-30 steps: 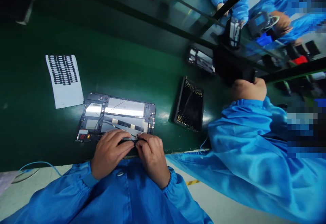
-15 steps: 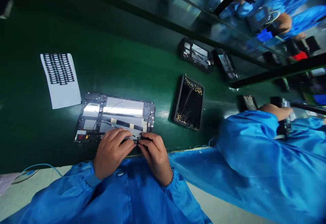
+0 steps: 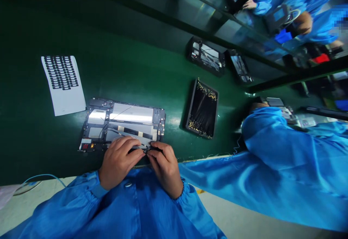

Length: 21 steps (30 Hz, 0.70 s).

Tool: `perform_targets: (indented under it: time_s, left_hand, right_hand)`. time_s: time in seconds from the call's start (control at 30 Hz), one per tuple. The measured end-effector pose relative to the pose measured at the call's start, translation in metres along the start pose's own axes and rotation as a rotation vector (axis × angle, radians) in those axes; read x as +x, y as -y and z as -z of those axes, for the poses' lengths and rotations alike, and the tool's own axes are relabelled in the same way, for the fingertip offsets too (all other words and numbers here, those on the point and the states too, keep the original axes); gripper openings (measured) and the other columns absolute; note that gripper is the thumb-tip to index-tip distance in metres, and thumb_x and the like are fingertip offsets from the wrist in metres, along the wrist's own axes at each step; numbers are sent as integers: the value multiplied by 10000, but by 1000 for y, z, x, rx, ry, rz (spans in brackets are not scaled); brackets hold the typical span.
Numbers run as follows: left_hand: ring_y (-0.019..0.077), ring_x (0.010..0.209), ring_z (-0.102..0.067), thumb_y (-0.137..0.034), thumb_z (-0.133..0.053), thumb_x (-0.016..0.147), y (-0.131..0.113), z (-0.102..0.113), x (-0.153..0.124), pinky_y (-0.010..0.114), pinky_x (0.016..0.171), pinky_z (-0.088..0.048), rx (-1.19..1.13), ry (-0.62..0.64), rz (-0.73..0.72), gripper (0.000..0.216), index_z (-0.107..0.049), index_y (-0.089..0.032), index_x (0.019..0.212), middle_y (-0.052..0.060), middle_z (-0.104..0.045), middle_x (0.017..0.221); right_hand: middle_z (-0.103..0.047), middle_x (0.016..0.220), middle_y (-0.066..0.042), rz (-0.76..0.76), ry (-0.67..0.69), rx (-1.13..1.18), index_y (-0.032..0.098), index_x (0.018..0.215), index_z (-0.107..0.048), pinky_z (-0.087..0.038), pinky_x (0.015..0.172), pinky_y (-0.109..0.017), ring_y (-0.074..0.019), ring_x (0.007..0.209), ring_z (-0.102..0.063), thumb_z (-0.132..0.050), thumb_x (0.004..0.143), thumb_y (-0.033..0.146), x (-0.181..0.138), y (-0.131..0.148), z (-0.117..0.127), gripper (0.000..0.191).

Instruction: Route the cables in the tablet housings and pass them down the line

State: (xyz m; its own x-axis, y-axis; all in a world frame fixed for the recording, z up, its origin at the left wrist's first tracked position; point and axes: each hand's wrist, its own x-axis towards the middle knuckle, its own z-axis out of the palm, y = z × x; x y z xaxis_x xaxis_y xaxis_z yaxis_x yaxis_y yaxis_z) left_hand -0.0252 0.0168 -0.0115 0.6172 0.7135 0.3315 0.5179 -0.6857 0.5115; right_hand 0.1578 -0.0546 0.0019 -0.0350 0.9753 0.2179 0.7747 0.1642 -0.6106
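Observation:
An opened tablet (image 3: 130, 113), its inner boards, silver battery plates and flat cables showing, lies on the green table before me. My left hand (image 3: 119, 161) rests over its near edge, thumb and index finger pinched at the rim. Right beside it, my right hand (image 3: 167, 166) pinches at the same spot, near the lower right corner. The fingertips of both hands almost meet over a small dark part at the edge. What they grip there is too small and covered to make out.
A white sheet of black-and-white stickers (image 3: 69, 101) lies at the left. To the right stands a black tray (image 3: 187, 117) of thin cables with gold ends. Behind it are more opened tablets (image 3: 208, 56) beneath a dark shelf rail. A co-worker's blue sleeve (image 3: 263, 130) is close on the right.
My hands and the tablet have hardly moved. At the right, the co-worker's arm has shifted and the device once raised in the hand is now lower. People across the shelf have moved their hands.

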Motion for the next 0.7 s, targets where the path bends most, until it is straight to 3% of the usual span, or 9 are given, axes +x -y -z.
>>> perform_targets:
  time_s: [0.47,0.57,0.7]
  left_hand:
    - [237,1060,-626,-246,-603,966,0,-2,0,395,910,-471,-2,-33,-3,137,-699,-228,870,30,-715,1047]
    - [240,1062,-627,-247,-606,963,0,-1,0,399,909,-471,2,-25,-2,133,-701,-228,872,34,-714,1057]
    - [243,1090,-626,-236,-608,957,1,0,0,403,925,-479,-2,6,-3,122,-701,-231,879,37,-709,1077]
  right_hand:
    - [-676,1165,-111,3,-80,45,214,1068,-672,-608,917,-404,-219,1115,-652,-624,940,74,-1,1,-3,196]
    - [-682,1207,-122,50,-62,50,209,1166,-652,-605,970,-422,-222,1160,-656,-623,940,72,-7,-4,-4,266]
    - [-639,1328,-167,165,-11,-4,180,1406,-534,-572,1056,-478,-260,1298,-596,-625,928,74,-19,-13,-7,498]
